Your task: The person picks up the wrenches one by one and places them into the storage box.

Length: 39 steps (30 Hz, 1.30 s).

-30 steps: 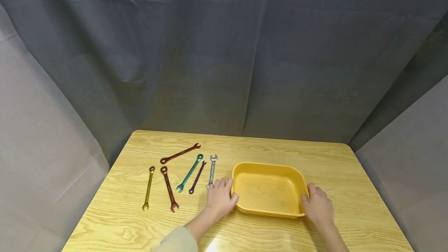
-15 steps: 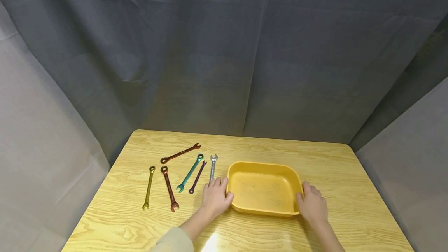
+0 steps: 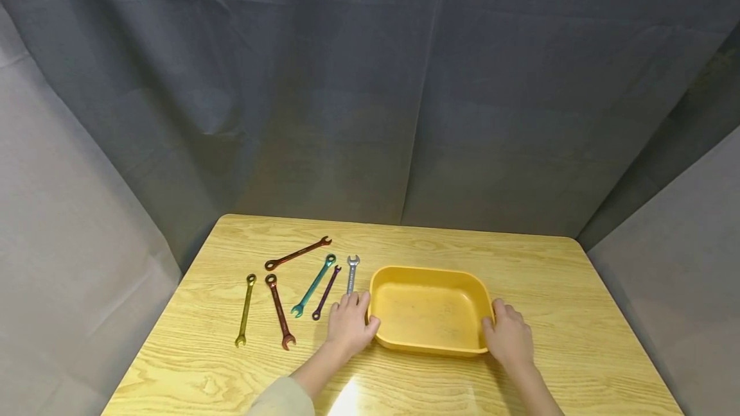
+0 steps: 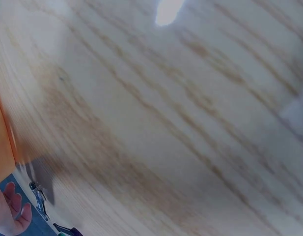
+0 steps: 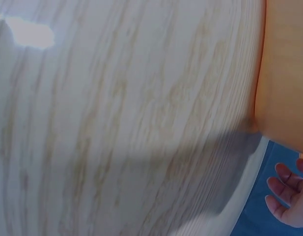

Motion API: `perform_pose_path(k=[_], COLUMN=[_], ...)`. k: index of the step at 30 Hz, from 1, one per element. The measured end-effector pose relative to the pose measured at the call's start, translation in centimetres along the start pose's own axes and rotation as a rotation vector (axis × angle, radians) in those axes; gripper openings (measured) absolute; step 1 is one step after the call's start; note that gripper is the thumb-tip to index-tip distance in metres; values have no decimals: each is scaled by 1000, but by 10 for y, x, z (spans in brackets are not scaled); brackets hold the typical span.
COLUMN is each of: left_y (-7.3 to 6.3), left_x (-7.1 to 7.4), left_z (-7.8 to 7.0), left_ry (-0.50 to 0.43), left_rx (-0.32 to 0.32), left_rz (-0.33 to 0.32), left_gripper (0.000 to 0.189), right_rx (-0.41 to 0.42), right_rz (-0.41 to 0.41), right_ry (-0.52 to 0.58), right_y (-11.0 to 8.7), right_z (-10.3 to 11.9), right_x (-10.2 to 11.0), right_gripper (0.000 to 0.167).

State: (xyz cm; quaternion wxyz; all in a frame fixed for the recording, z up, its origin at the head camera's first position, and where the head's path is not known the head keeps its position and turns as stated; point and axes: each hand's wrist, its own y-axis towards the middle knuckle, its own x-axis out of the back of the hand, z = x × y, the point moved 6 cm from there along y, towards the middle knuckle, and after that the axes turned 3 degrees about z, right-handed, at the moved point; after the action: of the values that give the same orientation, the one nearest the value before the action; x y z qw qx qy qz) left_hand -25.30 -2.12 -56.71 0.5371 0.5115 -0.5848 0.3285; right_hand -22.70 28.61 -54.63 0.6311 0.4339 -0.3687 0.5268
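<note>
A shallow yellow plastic basin point(image 3: 428, 313) stands on the wooden table, with nothing lying in it. My left hand point(image 3: 348, 326) holds its left end, thumb at the rim and fingers along the outer side. At the opposite end my right hand point(image 3: 510, 336) grips the basin in the same way. Only the edge of the basin point(image 4: 1, 142) and part of the left hand point(image 4: 11, 211) show in the left wrist view. The right wrist view has the basin's outer wall point(image 5: 286, 73) and the curled fingers of the right hand point(image 5: 291, 191).
Left of the basin lie several combination wrenches: yellow-green point(image 3: 245, 310), two dark red point(image 3: 280, 310) point(image 3: 298, 253), teal point(image 3: 314, 286) and purple point(image 3: 327, 293). A silver wrench point(image 3: 351, 275) lies beside the left hand, its lower end hidden. Grey curtains point(image 3: 324, 95) surround the table point(image 3: 578, 339).
Both hands and the basin have slid a short way to the left together. The left hand now covers more of the silver wrench. The other wrenches have stayed put.
</note>
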Motion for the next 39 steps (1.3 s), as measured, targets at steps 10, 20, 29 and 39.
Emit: perform_pose_path(k=[10, 20, 29, 39], left_y=[-3, -4, -4, -2], left_x=[3, 3, 3, 6], left_z=[7, 15, 16, 13], left_ry=[1, -11, -4, -10], left_rx=[13, 20, 21, 6], left_rz=[-5, -21, -25, -22], left_gripper=[36, 31, 32, 29], right_rx=[13, 18, 28, 112], right_rz=[9, 14, -5, -5], right_ry=[3, 15, 5, -104], right_y=[0, 0, 1, 7], right_z=[10, 14, 16, 15], right_x=[-2, -7, -6, 3], right_gripper=[26, 27, 27, 31])
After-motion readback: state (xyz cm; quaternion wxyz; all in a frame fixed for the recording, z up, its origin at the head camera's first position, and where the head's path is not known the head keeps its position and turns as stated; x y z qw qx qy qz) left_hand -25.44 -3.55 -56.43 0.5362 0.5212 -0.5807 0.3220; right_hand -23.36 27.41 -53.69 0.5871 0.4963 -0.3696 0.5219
